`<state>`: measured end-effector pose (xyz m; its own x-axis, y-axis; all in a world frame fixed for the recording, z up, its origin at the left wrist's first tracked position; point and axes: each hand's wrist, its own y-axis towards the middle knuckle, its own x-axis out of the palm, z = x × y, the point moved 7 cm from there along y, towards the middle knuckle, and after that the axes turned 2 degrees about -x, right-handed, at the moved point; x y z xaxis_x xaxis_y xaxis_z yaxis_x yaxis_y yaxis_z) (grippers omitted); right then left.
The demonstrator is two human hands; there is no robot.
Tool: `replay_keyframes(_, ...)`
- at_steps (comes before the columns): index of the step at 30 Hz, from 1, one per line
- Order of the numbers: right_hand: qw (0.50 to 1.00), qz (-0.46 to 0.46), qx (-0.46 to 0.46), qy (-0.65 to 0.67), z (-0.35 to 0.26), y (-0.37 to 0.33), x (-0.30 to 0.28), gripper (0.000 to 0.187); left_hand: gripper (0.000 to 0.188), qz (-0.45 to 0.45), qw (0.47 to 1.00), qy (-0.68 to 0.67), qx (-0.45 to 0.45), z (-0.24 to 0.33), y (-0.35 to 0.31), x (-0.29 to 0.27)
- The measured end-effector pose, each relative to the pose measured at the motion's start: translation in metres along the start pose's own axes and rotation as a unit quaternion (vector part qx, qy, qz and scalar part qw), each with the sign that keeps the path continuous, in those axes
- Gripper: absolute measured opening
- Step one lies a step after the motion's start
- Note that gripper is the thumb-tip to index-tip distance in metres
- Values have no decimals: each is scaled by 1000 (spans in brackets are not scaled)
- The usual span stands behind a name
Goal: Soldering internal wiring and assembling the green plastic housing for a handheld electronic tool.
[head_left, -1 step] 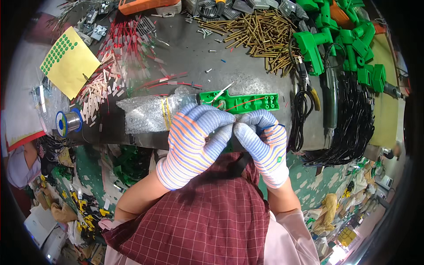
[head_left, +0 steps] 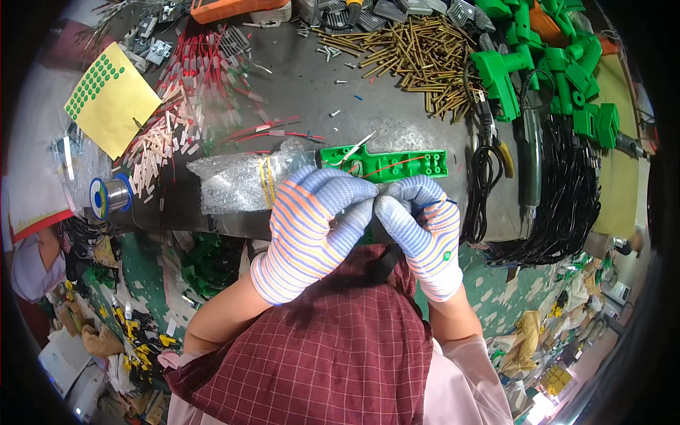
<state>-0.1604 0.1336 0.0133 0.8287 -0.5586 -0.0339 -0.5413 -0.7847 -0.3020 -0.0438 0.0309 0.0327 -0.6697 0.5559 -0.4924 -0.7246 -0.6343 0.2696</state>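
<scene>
Pretty much zero movement since last frame. Green housing (head_left: pixel 407 169) sits on the counter (head_left: pixel 301 78), right of the bubble-wrap pack (head_left: pixel 232 185); left hand (head_left: pixel 308 230) and right hand (head_left: pixel 425 230) too, grips pinched narrow, can't tell on what.

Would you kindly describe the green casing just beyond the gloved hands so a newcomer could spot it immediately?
On the dark table, look past the gloved left hand and right hand. Right of the clear wrap, a green casing lies open side up. Unlike the piled green housings, it lies apart, a red wire inside.
</scene>
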Motion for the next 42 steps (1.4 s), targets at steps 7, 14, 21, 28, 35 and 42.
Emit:
replay_keyframes(7, 999, 3, -42, -25, -8, -4, -2, 11, 18, -20, 1000, 10, -22, 6, 2, -2)
replay_keyframes(14, 934, 9, -264, -240, -28, -4, 0, 18, 14, -37, 999, 20, 22, 4, 6, -1)
replay_keyframes(21, 795, 11, -434, -424, -34, -7, 11, 24, 15, -35, 996, -46, -60, -5, 8, 0)
replay_keyframes(28, 976, -207, 36, -57, -3, 20, -2, 14, 18, -7, 969, 170, 181, 22, 6, -3)
replay_keyframes(35, 778, -89, -416, -463, -43, -8, 7, 33, 18, -65, 997, 14, 48, 2, 13, -1)
replay_keyframes(42, 959, -239, 145, -47, 11, 17, 5, 19, 17, 38, 949, 200, 242, 24, -2, 0)
